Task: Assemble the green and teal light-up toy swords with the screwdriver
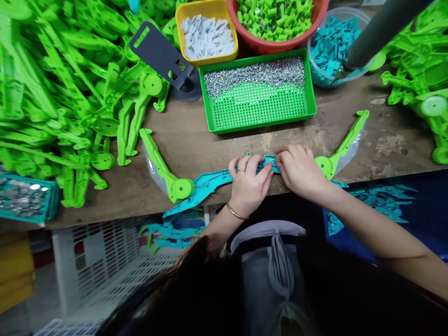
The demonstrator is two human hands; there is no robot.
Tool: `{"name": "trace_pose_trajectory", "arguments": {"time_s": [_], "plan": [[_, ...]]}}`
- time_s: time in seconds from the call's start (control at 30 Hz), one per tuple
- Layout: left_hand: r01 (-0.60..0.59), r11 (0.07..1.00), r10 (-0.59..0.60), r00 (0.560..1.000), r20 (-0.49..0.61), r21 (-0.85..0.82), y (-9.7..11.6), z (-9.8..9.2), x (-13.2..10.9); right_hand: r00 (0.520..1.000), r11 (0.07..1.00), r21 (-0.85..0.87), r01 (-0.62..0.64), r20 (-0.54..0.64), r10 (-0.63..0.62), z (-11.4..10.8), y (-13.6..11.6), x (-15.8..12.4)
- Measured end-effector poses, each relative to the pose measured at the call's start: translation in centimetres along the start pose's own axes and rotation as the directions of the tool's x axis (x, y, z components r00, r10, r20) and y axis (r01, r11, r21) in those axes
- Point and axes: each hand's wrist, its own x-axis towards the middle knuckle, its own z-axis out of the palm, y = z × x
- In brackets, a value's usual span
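A long teal plastic part lies along the front edge of the wooden table. My left hand and my right hand both rest on its middle, fingers curled and pinching the teal piece between them. A green plastic arm with a round hub joins the teal part's left end, and a second green arm joins its right end. My left hand wears a ring and a thin gold bracelet.
A green tray holds small metal screws. Behind it stand a yellow bin of white pieces, a red bowl of green tubes and a clear tub of teal bits. Green parts are heaped left and right.
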Motion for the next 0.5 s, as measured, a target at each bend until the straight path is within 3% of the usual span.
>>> {"name": "trace_pose_trajectory", "arguments": {"time_s": [0.17, 0.3, 0.5], "plan": [[-0.007, 1.000, 0.007, 1.000, -0.016, -0.023, 0.0, 0.2, 0.0, 0.992, 0.992, 0.034, -0.123, 0.012, 0.123, 0.2, -0.7, 0.0], [0.012, 0.999, -0.012, 1.000, -0.008, -0.032, 0.0, 0.4, -0.2, 0.987, 0.988, -0.017, -0.153, 0.053, 0.153, 0.0, -1.1, 0.1], [0.070, 0.997, -0.066, 0.994, 0.084, -0.037, 0.0, 0.5, -0.3, 0.988, 0.988, -0.052, -0.146, -0.055, 0.143, 0.6, -1.7, 0.2]]}}
